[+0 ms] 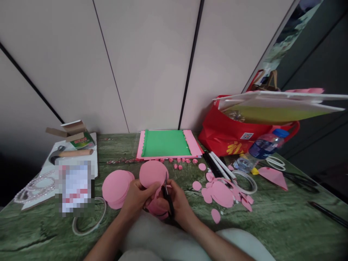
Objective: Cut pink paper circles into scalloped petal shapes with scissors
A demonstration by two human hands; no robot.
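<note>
My left hand (140, 197) pinches a pink paper circle (153, 173) near its lower edge, thumb on top. In my right hand (176, 203) is a pair of black-handled scissors (168, 200), blades pointing up against the circle's right edge. More pink paper (157, 208) shows below the hands, partly covered by the fingers. Left of my left hand lies a stack of pink paper circles (116, 188). To the right of my right hand is a loose heap of pink paper ovals and scraps (221, 194).
Behind the hands lie green and pink sheets (167, 142) and small pink rolled pieces (179, 160). Tape rolls (89, 232) flank the work. A hammer (73, 153) and open box (81, 139) sit left; a red bag (217, 127), bottle (268, 145) and second scissors (301, 180) right.
</note>
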